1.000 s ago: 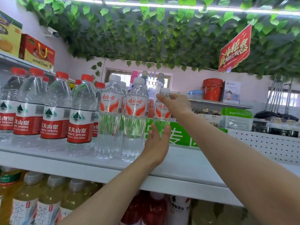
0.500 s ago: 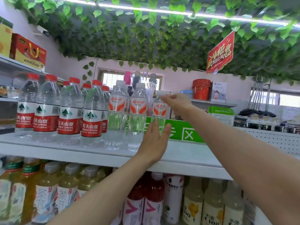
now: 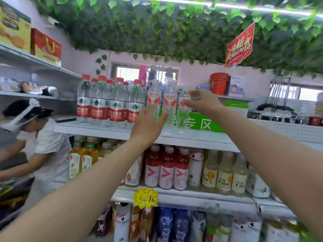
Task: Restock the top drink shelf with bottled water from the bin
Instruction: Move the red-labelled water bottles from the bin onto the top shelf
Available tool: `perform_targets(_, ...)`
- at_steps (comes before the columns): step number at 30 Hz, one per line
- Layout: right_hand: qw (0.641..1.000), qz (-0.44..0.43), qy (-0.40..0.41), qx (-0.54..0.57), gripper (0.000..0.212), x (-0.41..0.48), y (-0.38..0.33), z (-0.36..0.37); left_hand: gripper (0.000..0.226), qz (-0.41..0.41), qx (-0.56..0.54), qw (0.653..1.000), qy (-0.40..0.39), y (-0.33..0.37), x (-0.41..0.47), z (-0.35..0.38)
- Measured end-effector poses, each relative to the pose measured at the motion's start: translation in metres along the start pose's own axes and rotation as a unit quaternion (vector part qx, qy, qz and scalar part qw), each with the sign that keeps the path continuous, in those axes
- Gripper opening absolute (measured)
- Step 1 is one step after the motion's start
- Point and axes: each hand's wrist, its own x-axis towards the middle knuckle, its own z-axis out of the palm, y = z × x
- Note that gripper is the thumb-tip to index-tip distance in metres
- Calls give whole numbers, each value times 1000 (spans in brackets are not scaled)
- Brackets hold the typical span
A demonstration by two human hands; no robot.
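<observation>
Red-capped water bottles (image 3: 99, 105) fill the left of the white top shelf (image 3: 192, 138). To their right stand three white-capped water bottles (image 3: 169, 96) with orange labels. My left hand (image 3: 148, 123) is raised with straight fingers in front of the lower part of these bottles and holds nothing. My right hand (image 3: 202, 102) hovers by the top of the rightmost bottle (image 3: 181, 119), fingers loosely spread; I cannot tell if it touches. The bin is not in view.
A person in a white shirt (image 3: 45, 151) bends over at the left. Lower shelves hold tea bottles (image 3: 82, 158), red drinks (image 3: 166, 168) and pale drinks (image 3: 225, 173). A green sign (image 3: 202, 123) stands behind the shelf's bare right part. A yellow price tag (image 3: 146, 198) hangs below.
My right hand has let go of the rightmost bottle's cap and drawn back a little. My left hand has moved left across the bottles. The view has pulled back and lower shelves show.
</observation>
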Motion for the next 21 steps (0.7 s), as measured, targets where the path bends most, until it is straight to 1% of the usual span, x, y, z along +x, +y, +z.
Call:
perform_targets(3, 999, -7, -29, -33, 60, -41, -11, 10, 73, -7, 45, 999, -6, -13, -29, -17)
perform_targets(7, 992, -19, -75, -101, 62, -94, -12, 34, 70, -34, 69, 997, -21, -37, -78, -30)
perform_targets(12, 984, -3, -141, -113, 63, -156, 2, 74, 67, -61, 131, 988, -49, -75, -138, -36)
perform_targets(15, 972, 6, -187, -145, 61, -193, 19, 105, 69, -84, 166, 979, -80, -103, -178, -32)
perform_targets(21, 946, 33, -284, -151, 65, -272, 69, 174, 67, -157, 218, 949, -166, -173, -277, -2)
